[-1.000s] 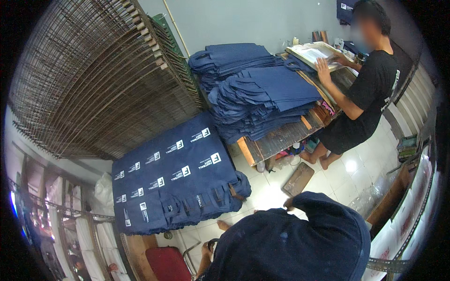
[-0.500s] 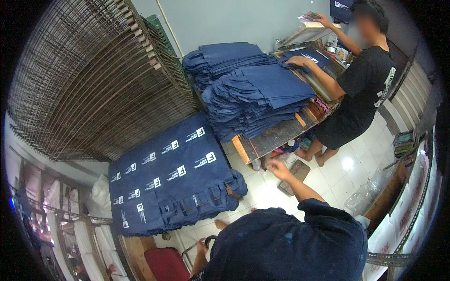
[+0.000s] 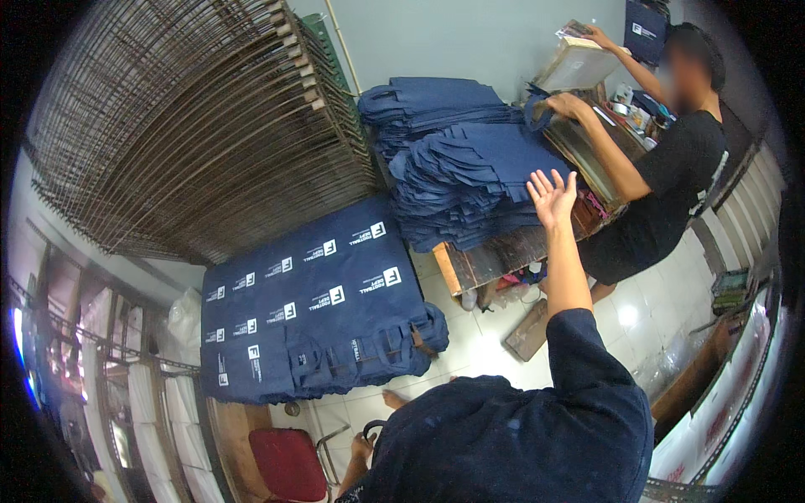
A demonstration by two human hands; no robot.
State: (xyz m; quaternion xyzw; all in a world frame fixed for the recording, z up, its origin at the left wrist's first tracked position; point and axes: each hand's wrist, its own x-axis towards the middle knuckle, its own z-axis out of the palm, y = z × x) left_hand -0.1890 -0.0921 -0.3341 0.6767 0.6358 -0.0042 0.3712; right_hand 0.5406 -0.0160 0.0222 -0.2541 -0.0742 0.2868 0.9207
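Observation:
My right hand [image 3: 553, 199] is held out with its fingers spread, and nothing is in it. It is in front of the near edge of a tall pile of navy cloth bags [image 3: 470, 180] on the worktable. Low beside my body, my left hand [image 3: 361, 446] is closed on a dark curved thing [image 3: 374, 426], too small to name. Across the table a co-worker lifts a navy cloth bag [image 3: 537, 107] with one hand. The co-worker's other hand is on the raised printing frame [image 3: 583, 65].
Left of me, printed navy bags [image 3: 310, 293] lie in a broad layered stack. Behind it stands a large wire drying rack [image 3: 218, 126]. A red chair [image 3: 287, 464] is at lower left, and a brown slab [image 3: 528, 331] lies on the tiled floor. White packages [image 3: 713, 419] line the right side.
My right hand has swung up and forward from low by the table's end and opened out. The co-worker has lifted the bag off the printing board. My left hand stays low.

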